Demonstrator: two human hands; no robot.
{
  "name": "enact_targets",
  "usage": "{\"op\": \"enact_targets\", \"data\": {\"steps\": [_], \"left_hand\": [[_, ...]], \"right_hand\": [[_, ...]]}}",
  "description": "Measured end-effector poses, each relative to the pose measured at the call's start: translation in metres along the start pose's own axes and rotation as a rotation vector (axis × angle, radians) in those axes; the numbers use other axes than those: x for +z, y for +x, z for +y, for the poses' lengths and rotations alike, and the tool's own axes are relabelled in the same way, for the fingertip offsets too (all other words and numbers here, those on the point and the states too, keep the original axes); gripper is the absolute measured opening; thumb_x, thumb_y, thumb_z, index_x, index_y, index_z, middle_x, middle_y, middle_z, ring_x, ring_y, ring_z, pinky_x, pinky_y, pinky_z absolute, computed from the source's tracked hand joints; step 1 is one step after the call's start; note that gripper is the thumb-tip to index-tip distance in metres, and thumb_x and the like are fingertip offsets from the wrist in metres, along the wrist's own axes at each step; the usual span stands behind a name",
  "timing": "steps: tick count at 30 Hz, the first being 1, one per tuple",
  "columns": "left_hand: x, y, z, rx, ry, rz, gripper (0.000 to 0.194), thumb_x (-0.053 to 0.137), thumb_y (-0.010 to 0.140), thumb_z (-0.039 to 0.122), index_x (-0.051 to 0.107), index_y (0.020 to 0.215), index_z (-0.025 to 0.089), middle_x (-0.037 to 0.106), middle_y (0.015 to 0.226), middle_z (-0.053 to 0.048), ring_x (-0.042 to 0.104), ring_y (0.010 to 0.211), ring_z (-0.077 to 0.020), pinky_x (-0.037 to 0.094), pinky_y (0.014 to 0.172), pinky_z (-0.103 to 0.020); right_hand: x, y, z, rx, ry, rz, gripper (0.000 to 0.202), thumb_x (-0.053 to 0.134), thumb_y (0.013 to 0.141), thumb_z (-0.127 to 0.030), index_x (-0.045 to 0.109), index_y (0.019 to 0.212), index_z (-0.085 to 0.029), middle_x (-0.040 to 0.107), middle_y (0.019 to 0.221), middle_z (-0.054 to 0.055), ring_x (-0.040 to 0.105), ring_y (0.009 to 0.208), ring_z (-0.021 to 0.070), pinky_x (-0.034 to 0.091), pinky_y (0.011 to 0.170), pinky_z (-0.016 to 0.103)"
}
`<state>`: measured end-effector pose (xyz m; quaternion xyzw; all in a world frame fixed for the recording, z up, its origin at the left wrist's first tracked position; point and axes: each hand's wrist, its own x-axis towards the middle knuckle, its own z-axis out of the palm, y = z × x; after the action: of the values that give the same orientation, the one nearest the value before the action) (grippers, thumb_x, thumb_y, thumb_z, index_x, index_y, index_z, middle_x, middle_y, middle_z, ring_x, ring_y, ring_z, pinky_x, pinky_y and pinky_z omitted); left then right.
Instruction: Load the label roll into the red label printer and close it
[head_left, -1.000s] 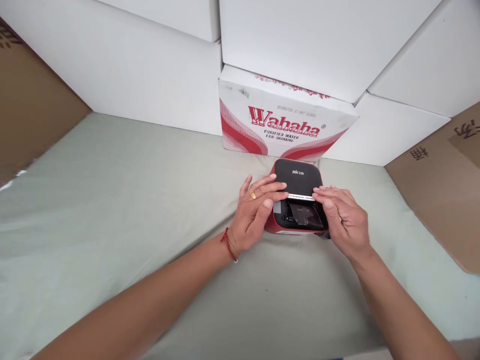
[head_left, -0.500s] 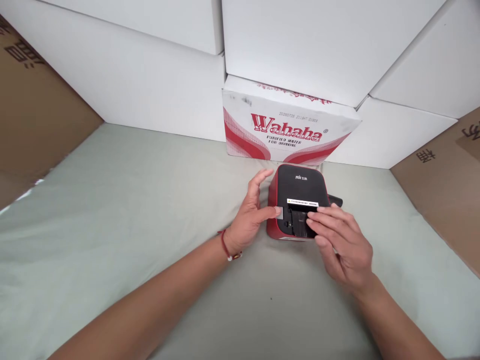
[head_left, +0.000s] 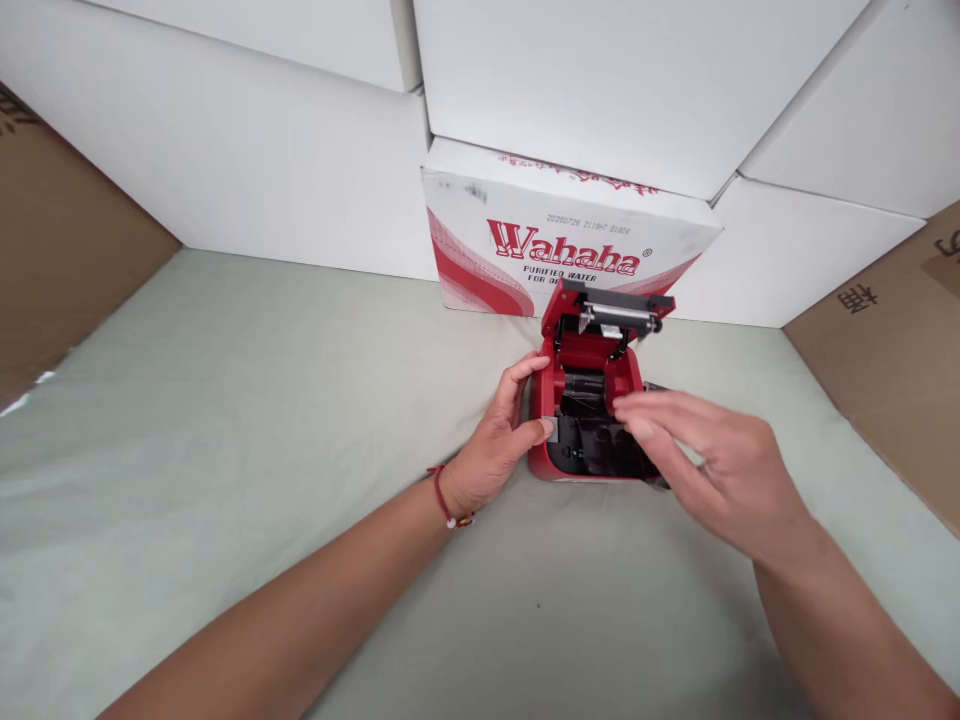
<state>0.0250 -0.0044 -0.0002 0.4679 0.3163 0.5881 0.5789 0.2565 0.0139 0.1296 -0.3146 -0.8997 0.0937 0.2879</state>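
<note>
Head view: on the cloth (head_left: 300,400), towards its far edge and right of middle, a printed carton (head_left: 469,240) stands behind a red machine (head_left: 585,352). The machine appears rigid, smooth and moderately heavy; its lower side walls are judged the sound hold. The right hand (head_left: 720,460) has fingers pressed together over its right side; any pinch cannot be confirmed. The left hand (head_left: 495,447) is spread against the left wall. The raised lid (head_left: 637,300) looks comparatively fragile. The left thumb touches a grey button (head_left: 553,434).

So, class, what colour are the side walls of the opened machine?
The machine's side walls are red, seen best in the head view.
</note>
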Motion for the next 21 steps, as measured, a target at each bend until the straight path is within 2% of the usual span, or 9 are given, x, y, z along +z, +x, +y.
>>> {"op": "enact_targets", "data": {"steps": [2, 4, 7, 10, 13, 16, 19, 21], "left_hand": [[0.0, 0.0, -0.001, -0.013, -0.005, 0.005, 0.066, 0.078, 0.095, 0.042, 0.05, 0.155, 0.039, 0.034, 0.185, -0.001, 0.038, 0.169, -0.0316, 0.041, 0.139, -0.054], [-0.001, 0.0, -0.002, -0.026, -0.008, 0.007, 0.067, 0.078, 0.094, 0.041, 0.05, 0.155, 0.039, 0.034, 0.185, -0.001, 0.036, 0.17, -0.0319, 0.04, 0.139, -0.055], [-0.003, 0.001, -0.003, -0.037, 0.003, 0.015, 0.069, 0.079, 0.092, 0.041, 0.051, 0.155, 0.039, 0.031, 0.187, -0.001, 0.028, 0.175, -0.0323, 0.031, 0.143, -0.056], [-0.004, 0.001, -0.005, -0.032, 0.01, 0.01, 0.07, 0.08, 0.091, 0.041, 0.052, 0.154, 0.04, 0.026, 0.188, 0.0, 0.02, 0.178, -0.0323, 0.021, 0.147, -0.057], [-0.005, 0.002, -0.007, -0.034, 0.018, 0.001, 0.071, 0.081, 0.091, 0.043, 0.051, 0.155, 0.039, 0.023, 0.189, -0.002, 0.019, 0.179, -0.033, 0.015, 0.148, -0.058], [-0.006, 0.003, -0.009, -0.028, 0.013, 0.002, 0.071, 0.081, 0.091, 0.044, 0.051, 0.155, 0.037, 0.025, 0.189, -0.004, 0.02, 0.178, -0.0333, 0.016, 0.147, -0.058], [-0.005, 0.003, -0.01, -0.021, 0.006, 0.003, 0.071, 0.082, 0.092, 0.043, 0.051, 0.155, 0.037, 0.025, 0.189, -0.004, 0.022, 0.177, -0.0337, 0.019, 0.146, -0.057], [-0.004, 0.003, -0.009, -0.009, 0.0, 0.005, 0.069, 0.082, 0.093, 0.041, 0.052, 0.155, 0.036, 0.027, 0.188, -0.004, 0.024, 0.176, -0.0337, 0.021, 0.146, -0.057]], "right_hand": [[-0.002, 0.023, 0.003, 0.088, -0.08, -0.107, 0.023, 0.058, 0.113, -0.026, 0.082, 0.11, -0.026, 0.087, 0.113, 0.001, 0.082, 0.092, 0.0183, 0.064, 0.08, 0.032], [0.001, 0.045, 0.006, 0.144, -0.197, -0.269, 0.027, 0.056, 0.111, -0.025, 0.082, 0.103, -0.026, 0.085, 0.103, 0.002, 0.078, 0.08, 0.0196, 0.056, 0.068, 0.034], [0.016, 0.073, 0.011, 0.215, -0.407, -0.516, 0.017, 0.066, 0.099, -0.018, 0.079, 0.09, -0.024, 0.08, 0.084, 0.006, 0.07, 0.065, 0.0227, 0.04, 0.057, 0.036], [0.034, 0.091, 0.013, 0.234, -0.525, -0.671, 0.012, 0.076, 0.087, -0.011, 0.077, 0.085, -0.022, 0.081, 0.086, 0.01, 0.07, 0.065, 0.025, 0.036, 0.054, 0.036], [0.047, 0.099, 0.014, 0.257, -0.557, -0.706, 0.015, 0.076, 0.081, -0.007, 0.078, 0.083, -0.021, 0.083, 0.09, 0.013, 0.072, 0.068, 0.0258, 0.037, 0.054, 0.035], [0.05, 0.099, 0.012, 0.3, -0.589, -0.693, 0.014, 0.075, 0.082, -0.008, 0.079, 0.084, -0.021, 0.083, 0.093, 0.015, 0.073, 0.069, 0.0273, 0.04, 0.056, 0.036], [0.036, 0.086, 0.002, 0.331, -0.612, -0.617, 0.01, 0.075, 0.086, -0.013, 0.079, 0.09, -0.022, 0.082, 0.094, 0.015, 0.072, 0.067, 0.0283, 0.042, 0.058, 0.039], [0.012, 0.07, -0.004, 0.317, -0.56, -0.497, 0.007, 0.073, 0.092, -0.022, 0.077, 0.097, -0.023, 0.08, 0.09, 0.01, 0.07, 0.064, 0.0266, 0.044, 0.058, 0.039]]}}
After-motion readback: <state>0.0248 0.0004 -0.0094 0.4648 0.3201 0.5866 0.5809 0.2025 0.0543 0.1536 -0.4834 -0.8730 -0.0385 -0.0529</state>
